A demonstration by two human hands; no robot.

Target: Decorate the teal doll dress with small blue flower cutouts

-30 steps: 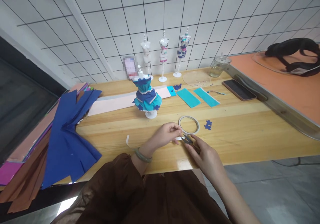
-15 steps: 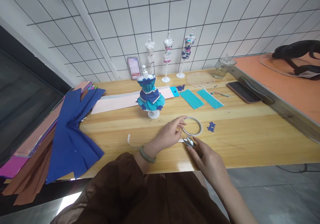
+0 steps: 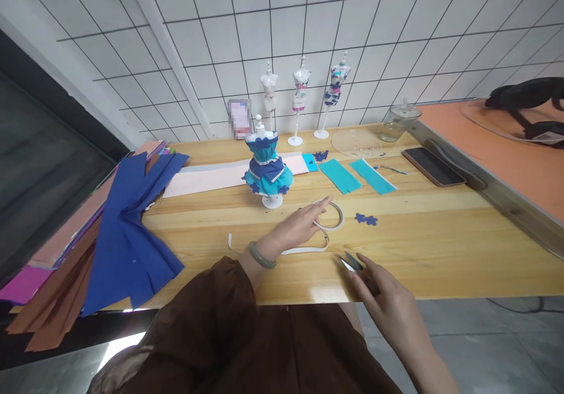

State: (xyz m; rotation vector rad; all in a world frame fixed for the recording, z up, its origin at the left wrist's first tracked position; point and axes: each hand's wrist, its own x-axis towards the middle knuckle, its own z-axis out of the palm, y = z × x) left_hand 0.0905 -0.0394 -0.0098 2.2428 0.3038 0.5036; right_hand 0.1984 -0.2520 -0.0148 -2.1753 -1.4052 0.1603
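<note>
My left hand (image 3: 302, 225) is closed on the near left side of a ring-shaped tape roll (image 3: 335, 225), over the wooden table. A white strip (image 3: 308, 249) curves below that hand, with its loose end to the left. My right hand (image 3: 388, 294) holds small snips (image 3: 351, 262) near the table's front edge, blades apart and pointing up-left, away from the strip. Dark blue flower cutouts (image 3: 366, 219) lie right of the roll. Behind my left hand stands a small dress form (image 3: 268, 168) in a turquoise and blue paper dress.
Three small dress forms (image 3: 301, 91) stand by the tiled wall. Turquoise paper pieces (image 3: 339, 176), a phone (image 3: 433, 166) and a glass jar (image 3: 396, 125) lie or stand to the right. Blue folded paper (image 3: 127, 235) covers the left side.
My right hand has drawn the snips back from the strip, toward the lower right. The tape roll has shifted left with my left hand, and the strip now forms a curve.
</note>
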